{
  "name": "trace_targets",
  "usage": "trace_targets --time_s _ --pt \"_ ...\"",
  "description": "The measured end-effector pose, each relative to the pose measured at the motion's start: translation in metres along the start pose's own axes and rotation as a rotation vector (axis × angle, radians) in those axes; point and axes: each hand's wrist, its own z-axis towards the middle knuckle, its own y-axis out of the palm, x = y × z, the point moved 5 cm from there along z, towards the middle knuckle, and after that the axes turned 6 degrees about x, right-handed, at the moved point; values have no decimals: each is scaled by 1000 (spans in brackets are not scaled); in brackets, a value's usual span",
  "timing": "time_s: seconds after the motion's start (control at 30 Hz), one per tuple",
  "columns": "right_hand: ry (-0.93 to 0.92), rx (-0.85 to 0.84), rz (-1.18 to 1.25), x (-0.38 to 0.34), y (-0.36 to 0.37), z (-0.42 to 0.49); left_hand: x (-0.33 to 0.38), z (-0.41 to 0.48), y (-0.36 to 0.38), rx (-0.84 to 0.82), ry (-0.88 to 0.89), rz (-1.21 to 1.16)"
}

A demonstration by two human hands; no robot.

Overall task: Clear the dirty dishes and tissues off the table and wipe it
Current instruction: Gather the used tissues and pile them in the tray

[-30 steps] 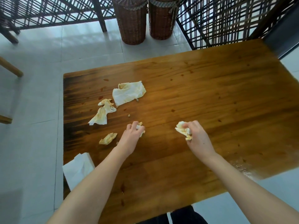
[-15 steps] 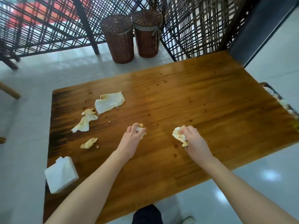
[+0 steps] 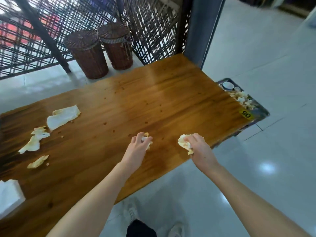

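Left hand [image 3: 139, 144] pinches small tissue wad [image 3: 149, 145] just over tabletop [image 3: 153, 100]. Right hand [image 3: 199, 148], at its 3 o'clock, grips larger stained wad [image 3: 183, 143]. Three loose tissues [image 3: 63, 116] lie at 9 o'clock. Tray [image 3: 262, 113] holding dishes and tissues sits at 2 o'clock, beyond the tabletop edge.

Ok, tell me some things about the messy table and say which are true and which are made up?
1. The left hand grips a small tissue wad and the right hand grips a bigger tissue wad. True.
2. Dirty plates sit on the table. False: none there; a cup sits in the grey tub past its right end.
3. Two wicker baskets stand on the floor. True.
4. Every dirty tissue is off the table. False: three stained tissues lie on its left part.
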Motion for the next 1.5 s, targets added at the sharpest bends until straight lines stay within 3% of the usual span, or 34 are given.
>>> trace_targets --time_s 0.4,0.63,1.0,1.3,1.5 --pt "98 9 -59 116 -61 8 112 103 29 -4 116 -52" --pt "97 50 -54 185 -87 56 163 198 43 35 169 -93" --pt "150 152 -81 299 -134 143 223 348 46 -36 209 -105" --pt "163 105 -43 370 -132 191 263 424 65 -31 207 -119" --pt "124 -32 -28 454 -123 234 300 474 94 -26 144 -90"
